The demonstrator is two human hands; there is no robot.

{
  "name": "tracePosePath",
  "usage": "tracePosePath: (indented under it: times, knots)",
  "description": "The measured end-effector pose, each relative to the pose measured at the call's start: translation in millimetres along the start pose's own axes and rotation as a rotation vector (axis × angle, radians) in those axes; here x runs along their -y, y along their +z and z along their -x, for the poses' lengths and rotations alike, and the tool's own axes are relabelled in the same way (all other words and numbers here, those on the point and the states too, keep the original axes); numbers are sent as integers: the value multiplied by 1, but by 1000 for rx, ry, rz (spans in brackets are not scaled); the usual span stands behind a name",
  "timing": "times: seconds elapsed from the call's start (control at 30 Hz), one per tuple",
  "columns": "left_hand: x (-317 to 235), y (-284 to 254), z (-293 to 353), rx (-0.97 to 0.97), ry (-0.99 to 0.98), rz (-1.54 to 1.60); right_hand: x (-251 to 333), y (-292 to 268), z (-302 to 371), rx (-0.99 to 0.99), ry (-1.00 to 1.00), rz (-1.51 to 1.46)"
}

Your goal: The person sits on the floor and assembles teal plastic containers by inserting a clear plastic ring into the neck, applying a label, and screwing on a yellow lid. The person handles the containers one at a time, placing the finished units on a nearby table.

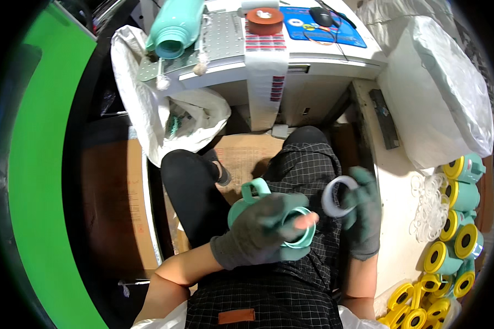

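Note:
Above my lap, my left hand, in a grey glove, is closed round a teal plastic jug with a loop handle. A round rim on the jug faces up, and one bare fingertip shows beside it. Further right, my gloved right hand grips a whitish ring, held upright and apart from the jug. Motion blurs this hand slightly. What the ring is made of, I cannot tell.
Yellow-lidded teal containers and a heap of white rings lie on the right-hand surface, below a white bag. Ahead, the workbench bears a large teal bottle, a label roll and a mouse. An open white sack hangs left.

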State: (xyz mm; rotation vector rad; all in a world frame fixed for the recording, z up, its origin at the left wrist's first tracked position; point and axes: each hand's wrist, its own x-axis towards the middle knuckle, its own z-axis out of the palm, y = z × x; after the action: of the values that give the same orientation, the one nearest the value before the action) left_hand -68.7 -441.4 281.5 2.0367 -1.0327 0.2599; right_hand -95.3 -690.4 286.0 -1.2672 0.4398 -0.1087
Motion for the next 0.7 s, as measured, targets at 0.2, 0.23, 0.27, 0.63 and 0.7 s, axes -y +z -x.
tracePosePath:
  times: [0.2,0.23,0.27,0.63,0.7]
  knots:
    - [3,-17,11,10,6,-107,-23,57,28,208,-377,175]
    - [3,-22,12,44,8,-108,-16,56,29,262,-490,366]
    - [3,-27,14,75,9,-110,-13,50,22,417,-627,502]
    - [2,-56,44,159,4,-31,-5,57,41,795,-1018,1022]
    - [0,-65,40,146,9,-79,-6,58,41,878,-1020,1036]
